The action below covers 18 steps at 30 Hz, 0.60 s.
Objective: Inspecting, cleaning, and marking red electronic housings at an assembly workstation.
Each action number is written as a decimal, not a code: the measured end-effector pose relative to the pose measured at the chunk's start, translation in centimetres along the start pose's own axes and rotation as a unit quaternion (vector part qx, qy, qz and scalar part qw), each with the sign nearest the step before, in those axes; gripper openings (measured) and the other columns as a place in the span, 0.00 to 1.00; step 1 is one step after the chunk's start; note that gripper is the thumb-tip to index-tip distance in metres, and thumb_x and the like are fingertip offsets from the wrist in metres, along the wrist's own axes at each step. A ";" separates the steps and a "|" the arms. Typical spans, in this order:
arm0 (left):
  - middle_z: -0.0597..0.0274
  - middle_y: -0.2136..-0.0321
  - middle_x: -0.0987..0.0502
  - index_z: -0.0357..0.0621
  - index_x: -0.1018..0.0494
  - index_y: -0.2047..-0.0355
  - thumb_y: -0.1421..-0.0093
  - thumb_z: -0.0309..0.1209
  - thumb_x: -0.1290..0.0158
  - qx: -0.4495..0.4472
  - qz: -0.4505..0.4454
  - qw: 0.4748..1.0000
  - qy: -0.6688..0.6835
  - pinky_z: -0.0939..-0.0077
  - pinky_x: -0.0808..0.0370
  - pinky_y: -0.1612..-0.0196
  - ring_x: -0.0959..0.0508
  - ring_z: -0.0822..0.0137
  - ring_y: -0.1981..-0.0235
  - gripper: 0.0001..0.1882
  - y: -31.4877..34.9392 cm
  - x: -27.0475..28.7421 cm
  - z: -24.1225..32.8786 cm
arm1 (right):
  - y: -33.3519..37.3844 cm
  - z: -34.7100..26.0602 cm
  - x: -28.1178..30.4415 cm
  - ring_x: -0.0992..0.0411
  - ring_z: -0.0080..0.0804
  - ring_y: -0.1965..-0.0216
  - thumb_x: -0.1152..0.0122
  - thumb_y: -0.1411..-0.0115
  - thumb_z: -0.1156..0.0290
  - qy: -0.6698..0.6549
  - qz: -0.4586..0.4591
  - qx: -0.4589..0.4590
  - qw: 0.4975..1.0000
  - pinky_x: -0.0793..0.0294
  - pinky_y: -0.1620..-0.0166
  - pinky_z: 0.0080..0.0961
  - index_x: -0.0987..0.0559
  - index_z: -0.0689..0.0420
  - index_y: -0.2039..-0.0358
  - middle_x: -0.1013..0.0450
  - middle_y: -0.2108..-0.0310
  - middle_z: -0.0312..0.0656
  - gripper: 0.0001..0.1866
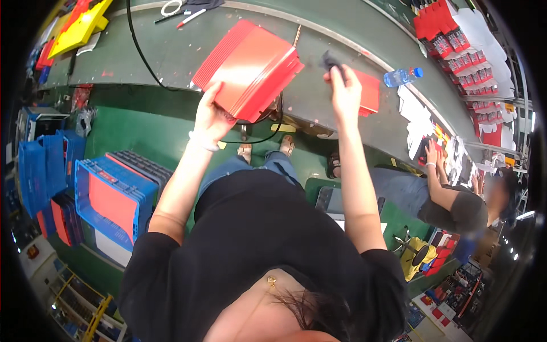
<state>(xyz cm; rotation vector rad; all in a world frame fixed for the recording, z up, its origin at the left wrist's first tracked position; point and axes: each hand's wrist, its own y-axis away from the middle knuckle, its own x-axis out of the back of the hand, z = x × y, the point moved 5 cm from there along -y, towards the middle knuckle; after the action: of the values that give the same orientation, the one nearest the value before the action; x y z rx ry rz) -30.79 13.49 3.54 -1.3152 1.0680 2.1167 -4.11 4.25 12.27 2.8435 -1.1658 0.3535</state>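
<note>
One red housing (245,71), left fingers (212,93) curled round its edge, above table (111,54). One red box (370,94), on table. One dark cloth (331,59), pinched by right fingers (337,80). One bottle (400,77). Nearest blue crate (130,178): red panel (111,198) inside.

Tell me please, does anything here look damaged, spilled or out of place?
No spill or damage is evident, including on the red casing in the left hand. Only the white pieces beside the blue-capped bottle look untidy, overlapping at uneven angles.
</note>
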 end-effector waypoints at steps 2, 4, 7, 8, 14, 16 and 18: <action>0.57 0.46 0.25 0.45 0.34 0.42 0.36 0.41 0.47 -0.018 -0.004 1.000 0.024 0.58 0.26 0.43 0.24 0.59 0.46 0.25 0.1 -0.2 0.3 | 0.7 0.5 -0.8 0.28 0.17 0.63 0.42 0.34 0.69 0.029 -0.035 0.015 0.999 0.30 0.56 0.18 0.20 0.60 0.55 0.23 0.70 0.33 0.12; 0.57 0.47 0.25 0.45 0.33 0.42 0.36 0.41 0.47 -0.027 0.007 1.000 0.013 0.58 0.26 0.43 0.24 0.59 0.46 0.24 0.1 -0.4 0.4 | 0.7 -0.1 -1.6 0.27 0.20 0.62 0.41 0.35 0.69 0.075 -0.004 0.117 0.990 0.29 0.55 0.20 0.19 0.60 0.55 0.22 0.66 0.34 0.11; 0.58 0.47 0.25 0.45 0.33 0.43 0.36 0.41 0.47 -0.031 0.001 0.999 0.018 0.58 0.26 0.43 0.24 0.59 0.47 0.24 0.1 -1.0 0.3 | 0.0 -1.2 -3.3 0.26 0.31 0.62 0.38 0.39 0.69 0.230 0.003 0.241 0.943 0.28 0.57 0.28 0.19 0.58 0.57 0.23 0.66 0.38 0.11; 0.58 0.47 0.25 0.45 0.33 0.44 0.36 0.41 0.47 -0.035 0.008 0.999 0.022 0.58 0.26 0.43 0.23 0.58 0.47 0.23 0.0 -1.0 0.2 | -0.1 -1.6 -3.9 0.26 0.35 0.63 0.37 0.41 0.69 0.284 0.005 0.284 0.916 0.28 0.58 0.31 0.19 0.57 0.58 0.24 0.66 0.39 0.11; 0.60 0.50 0.23 0.46 0.31 0.46 0.36 0.40 0.47 -0.053 0.004 0.999 0.005 0.61 0.24 0.49 0.22 0.61 0.51 0.21 -0.1 -2.2 0.0 | 0.0 -2.3 -6.4 0.30 0.38 0.61 0.38 0.45 0.67 0.487 0.006 0.376 0.788 0.35 0.56 0.40 0.19 0.52 0.57 0.30 0.66 0.38 0.14; 0.58 0.47 0.25 0.45 0.32 0.44 0.35 0.40 0.47 -0.064 0.005 0.998 -0.005 0.57 0.26 0.44 0.23 0.57 0.48 0.22 -0.1 -2.9 0.1 | 0.2 -2.2 -7.2 0.31 0.37 0.60 0.39 0.44 0.69 0.525 -0.003 0.378 0.763 0.36 0.55 0.40 0.20 0.52 0.55 0.31 0.66 0.38 0.15; 0.59 0.47 0.25 0.45 0.32 0.43 0.35 0.40 0.47 -0.079 0.012 0.997 -0.015 0.57 0.27 0.43 0.24 0.58 0.47 0.23 -0.1 -3.5 0.3 | 0.5 -2.2 -7.8 0.31 0.37 0.60 0.41 0.44 0.70 0.539 -0.015 0.375 0.754 0.36 0.55 0.41 0.20 0.52 0.54 0.31 0.66 0.39 0.16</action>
<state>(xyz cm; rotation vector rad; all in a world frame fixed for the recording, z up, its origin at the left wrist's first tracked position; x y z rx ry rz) -29.24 13.92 6.66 -1.3418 0.9249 2.2716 -10.26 9.50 12.60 2.2031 -0.7303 2.4643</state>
